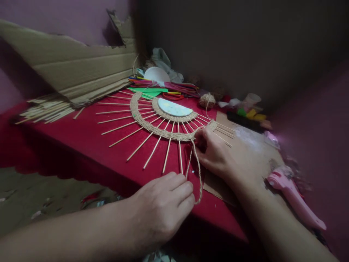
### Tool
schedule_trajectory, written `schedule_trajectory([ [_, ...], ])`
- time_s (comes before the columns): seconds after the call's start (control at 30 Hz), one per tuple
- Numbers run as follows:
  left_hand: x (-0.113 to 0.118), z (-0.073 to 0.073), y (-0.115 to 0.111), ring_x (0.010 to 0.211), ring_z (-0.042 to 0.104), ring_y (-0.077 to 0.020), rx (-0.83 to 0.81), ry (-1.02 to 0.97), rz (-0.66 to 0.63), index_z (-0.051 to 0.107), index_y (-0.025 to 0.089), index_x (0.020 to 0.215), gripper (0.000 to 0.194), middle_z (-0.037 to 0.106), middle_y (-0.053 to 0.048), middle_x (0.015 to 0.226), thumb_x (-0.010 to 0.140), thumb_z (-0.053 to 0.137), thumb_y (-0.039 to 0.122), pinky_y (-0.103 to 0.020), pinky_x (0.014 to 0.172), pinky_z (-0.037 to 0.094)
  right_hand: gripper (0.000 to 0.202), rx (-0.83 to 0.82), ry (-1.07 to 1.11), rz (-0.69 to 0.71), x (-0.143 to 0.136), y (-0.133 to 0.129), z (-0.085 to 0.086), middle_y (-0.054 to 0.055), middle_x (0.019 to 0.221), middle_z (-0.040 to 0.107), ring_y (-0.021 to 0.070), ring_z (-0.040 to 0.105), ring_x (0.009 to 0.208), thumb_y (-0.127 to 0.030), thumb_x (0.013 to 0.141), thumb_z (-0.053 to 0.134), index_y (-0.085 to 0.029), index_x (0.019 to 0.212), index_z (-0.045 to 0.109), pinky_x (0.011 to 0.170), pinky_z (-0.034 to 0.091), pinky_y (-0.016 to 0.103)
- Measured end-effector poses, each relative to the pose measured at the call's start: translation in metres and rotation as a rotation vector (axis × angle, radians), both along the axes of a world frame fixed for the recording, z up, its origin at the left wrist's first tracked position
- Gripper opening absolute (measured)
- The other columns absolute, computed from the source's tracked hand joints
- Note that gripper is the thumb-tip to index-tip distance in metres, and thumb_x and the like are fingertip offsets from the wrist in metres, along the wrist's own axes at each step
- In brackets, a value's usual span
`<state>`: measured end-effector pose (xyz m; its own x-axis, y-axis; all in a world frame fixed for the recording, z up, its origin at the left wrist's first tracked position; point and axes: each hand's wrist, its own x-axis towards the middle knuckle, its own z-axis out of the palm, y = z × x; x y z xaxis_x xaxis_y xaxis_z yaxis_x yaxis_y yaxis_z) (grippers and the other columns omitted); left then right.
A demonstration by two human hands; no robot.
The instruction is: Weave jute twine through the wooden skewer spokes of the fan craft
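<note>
Where pale sticks (152, 153) fan out, string (200, 182) hangs in a loop

While the woven band (152, 128) lies across them on the red table (81, 142), the left hand (169, 203) is curled around the string. The right hand (211, 149) bends at the band's near edge; from here I can't tell what it pinches. A pale blue half-disc (174, 108) sits mid-fan.

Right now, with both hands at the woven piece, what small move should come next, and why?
Probably draw the left hand gently back to take up slack: the twine bows in a loose loop between it and the woven band. The right hand is at the band's edge, where the twine emerges, so it could steady the weave.
</note>
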<state>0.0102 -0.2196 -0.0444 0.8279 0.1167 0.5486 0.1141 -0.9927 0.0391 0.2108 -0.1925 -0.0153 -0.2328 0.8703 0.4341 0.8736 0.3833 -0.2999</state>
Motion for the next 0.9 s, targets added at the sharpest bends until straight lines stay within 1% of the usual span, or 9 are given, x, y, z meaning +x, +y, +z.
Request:
schedule_trajectory([
  [0.07, -0.001, -0.002, 0.0, 0.088, 0.058, -0.0208, -0.004, -0.024, 0.028, 0.06, 0.011, 0.09, 0.023, 0.065, -0.013, 0.091, 0.09, 0.037, 0.007, -0.036, 0.078, 0.05, 0.016, -0.023, -0.016, -0.03, -0.001, -0.001, 0.003, 0.001, 0.07, 0.053, 0.0103, 0.042, 0.058, -0.006, 0.069, 0.054, -0.02, 0.075, 0.048, 0.054, 0.035, 0.023],
  [0.17, -0.003, -0.003, -0.001, 0.087, 0.058, -0.0212, -0.001, -0.052, 0.042, 0.06, 0.012, 0.089, 0.026, 0.065, -0.013, 0.089, 0.09, 0.035, 0.007, -0.036, 0.077, 0.051, 0.015, -0.002, -0.009, -0.04, -0.002, -0.002, 0.002, 0.001, 0.07, 0.054, 0.0105, 0.044, 0.059, -0.007, 0.069, 0.055, -0.019, 0.075, 0.049, 0.054, 0.036, 0.023],
  [0.3, -0.003, -0.002, -0.006, 0.09, 0.058, -0.0211, -0.002, -0.013, 0.015, 0.06, 0.012, 0.094, 0.026, 0.066, -0.013, 0.092, 0.09, 0.035, 0.008, -0.037, 0.081, 0.051, 0.013, 0.04, -0.031, -0.045, -0.001, -0.001, -0.003, 0.001, 0.072, 0.056, 0.0108, 0.045, 0.061, -0.007, 0.071, 0.053, -0.019, 0.077, 0.051, 0.057, 0.036, 0.025],
  [0.4, -0.002, -0.002, -0.007, 0.091, 0.058, -0.0209, -0.014, 0.01, -0.005, 0.06, 0.012, 0.096, 0.024, 0.065, -0.014, 0.094, 0.09, 0.037, 0.008, -0.036, 0.082, 0.051, 0.012, 0.04, 0.016, -0.025, 0.001, 0.001, -0.007, 0.001, 0.072, 0.055, 0.0105, 0.045, 0.061, -0.008, 0.072, 0.052, -0.019, 0.076, 0.05, 0.057, 0.037, 0.025],
  [0.5, -0.002, -0.004, -0.005, 0.089, 0.058, -0.0211, -0.026, -0.046, 0.015, 0.061, 0.012, 0.094, 0.027, 0.066, -0.013, 0.09, 0.09, 0.034, 0.008, -0.036, 0.079, 0.051, 0.011, 0.015, 0.092, 0.004, 0.003, 0.003, -0.01, 0.001, 0.072, 0.055, 0.0108, 0.046, 0.062, -0.009, 0.072, 0.052, -0.018, 0.077, 0.05, 0.057, 0.038, 0.024],
  [0.57, -0.004, -0.006, -0.003, 0.088, 0.058, -0.0211, -0.043, -0.076, 0.039, 0.061, 0.012, 0.093, 0.029, 0.065, -0.013, 0.089, 0.091, 0.032, 0.009, -0.036, 0.077, 0.051, 0.011, 0.004, 0.134, 0.017, 0.004, 0.004, -0.01, 0.001, 0.072, 0.054, 0.0112, 0.047, 0.063, -0.009, 0.072, 0.051, -0.018, 0.077, 0.05, 0.057, 0.039, 0.025],
  [0.73, -0.012, -0.005, 0.0, 0.087, 0.057, -0.0199, -0.082, -0.058, 0.076, 0.061, 0.012, 0.096, 0.028, 0.065, -0.013, 0.092, 0.091, 0.033, 0.009, -0.034, 0.076, 0.051, 0.011, -0.034, 0.153, -0.004, 0.004, 0.003, -0.007, 0.002, 0.074, 0.055, 0.0123, 0.048, 0.065, -0.009, 0.071, 0.051, -0.02, 0.075, 0.049, 0.059, 0.04, 0.026],
  [0.9, -0.008, -0.003, -0.005, 0.086, 0.056, -0.0201, -0.064, -0.084, 0.027, 0.06, 0.013, 0.09, 0.026, 0.065, -0.012, 0.087, 0.09, 0.035, 0.009, -0.034, 0.078, 0.05, 0.011, -0.043, 0.188, -0.001, 0.003, 0.002, -0.007, 0.002, 0.074, 0.055, 0.0126, 0.049, 0.065, -0.011, 0.071, 0.051, -0.019, 0.078, 0.051, 0.058, 0.041, 0.026],
])
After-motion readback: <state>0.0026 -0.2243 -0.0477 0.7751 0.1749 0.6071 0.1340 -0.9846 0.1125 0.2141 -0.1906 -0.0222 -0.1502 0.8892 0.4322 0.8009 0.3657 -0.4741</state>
